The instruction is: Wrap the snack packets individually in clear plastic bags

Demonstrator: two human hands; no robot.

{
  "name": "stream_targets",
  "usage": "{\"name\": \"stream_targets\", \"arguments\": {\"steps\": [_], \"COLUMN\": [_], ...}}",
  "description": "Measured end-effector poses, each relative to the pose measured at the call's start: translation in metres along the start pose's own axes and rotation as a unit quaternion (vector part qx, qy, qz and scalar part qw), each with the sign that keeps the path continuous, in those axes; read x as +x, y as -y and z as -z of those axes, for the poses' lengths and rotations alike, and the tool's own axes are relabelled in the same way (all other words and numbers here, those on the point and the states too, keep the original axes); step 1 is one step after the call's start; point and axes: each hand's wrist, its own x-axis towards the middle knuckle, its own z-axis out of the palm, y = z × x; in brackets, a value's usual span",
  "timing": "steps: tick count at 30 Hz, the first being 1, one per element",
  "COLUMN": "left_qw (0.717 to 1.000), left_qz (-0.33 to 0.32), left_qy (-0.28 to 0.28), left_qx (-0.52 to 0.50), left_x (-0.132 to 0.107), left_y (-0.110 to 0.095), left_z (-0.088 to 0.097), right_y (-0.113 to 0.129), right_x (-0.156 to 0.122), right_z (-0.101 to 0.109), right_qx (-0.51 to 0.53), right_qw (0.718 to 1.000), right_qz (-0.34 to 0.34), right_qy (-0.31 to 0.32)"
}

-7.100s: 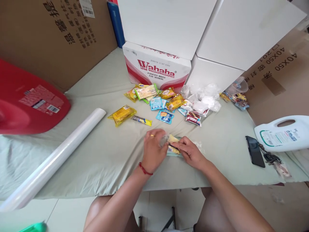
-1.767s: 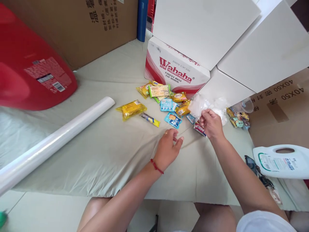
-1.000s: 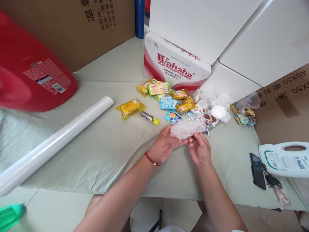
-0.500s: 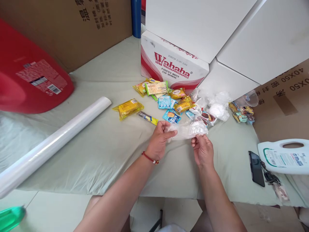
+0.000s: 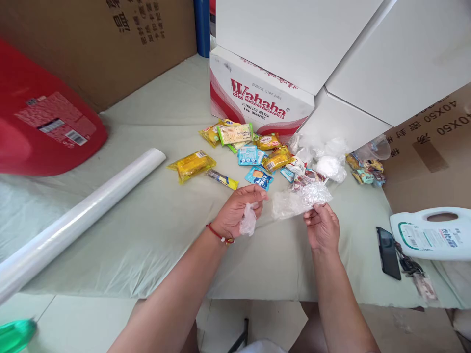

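My right hand [image 5: 323,226] pinches the lower edge of a clear, crinkled plastic bag [image 5: 289,203], raised in front of the snack pile. A small crumpled wad of thin translucent plastic [image 5: 248,219] sticks out of my left hand [image 5: 235,208], whose fingers are curled closed around it. A gap separates my left hand from the bag. Just behind the hands lie blue snack packets [image 5: 259,177], a slim blue-and-yellow wrapped bar [image 5: 222,179] and a dark red-brown wrapper [image 5: 311,177], partly covered by the bag.
Yellow-wrapped snacks [image 5: 191,165] and a green cracker pack [image 5: 235,134] lie before a Wahaha box [image 5: 261,98]. More crumpled plastic bags [image 5: 331,166] sit right of the pile. A long white film roll [image 5: 84,220] lies left; a phone [image 5: 388,252] and a white bottle [image 5: 429,235] are right.
My hands have moved apart, the right one carrying the clear bag to the right. My left hand has come off the bag, and a crumpled plastic wad now shows in it.
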Motion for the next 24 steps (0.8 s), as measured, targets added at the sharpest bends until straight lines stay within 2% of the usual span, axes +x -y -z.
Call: {"name": "stream_targets", "arguments": {"steps": [4, 7, 9, 11, 14, 15, 17, 19, 20, 22, 24], "left_qw": [0.998, 0.991, 0.987, 0.990, 0.987, 0.982, 0.972, 0.970, 0.971, 0.974, 0.974], "left_qz": [0.009, 0.091, 0.119, 0.095, 0.026, 0.001, -0.042, -0.070, -0.078, -0.086, -0.086], "left_qy": [-0.015, 0.007, 0.017, -0.007, -0.109, -0.144, -0.189, -0.195, -0.188, -0.180, -0.195], "left_qx": [0.062, 0.099, 0.105, 0.102, 0.116, 0.123, 0.134, 0.131, 0.126, 0.107, 0.076], "left_x": [-0.007, -0.008, -0.003, 0.005, 0.017, 0.020, 0.023, 0.022, 0.022, 0.021, 0.021], "left_y": [-0.005, 0.001, 0.011, 0.022, 0.033, 0.035, 0.038, 0.040, 0.041, 0.042, 0.039], "left_z": [-0.002, -0.001, 0.001, 0.004, 0.007, 0.008, 0.007, 0.004, 0.002, -0.001, -0.002], "right_y": [0.004, 0.005, 0.003, 0.001, -0.003, -0.004, -0.007, -0.012, -0.014, -0.019, -0.018], "right_x": [0.000, 0.003, 0.005, 0.004, -0.009, -0.015, -0.031, -0.044, -0.049, -0.055, -0.051], "right_z": [0.004, 0.000, -0.006, -0.014, -0.023, -0.025, -0.029, -0.032, -0.034, -0.034, -0.032], "right_qx": [-0.058, -0.095, -0.127, -0.166, -0.212, -0.224, -0.257, -0.292, -0.306, -0.325, -0.327], "right_qw": [0.992, 0.972, 0.953, 0.948, 0.958, 0.954, 0.933, 0.900, 0.886, 0.873, 0.877], "right_qz": [0.022, 0.021, 0.011, 0.024, 0.109, 0.137, 0.168, 0.185, 0.196, 0.224, 0.247], "right_qy": [0.113, 0.216, 0.274, 0.271, 0.158, 0.142, 0.188, 0.267, 0.287, 0.285, 0.250]}}
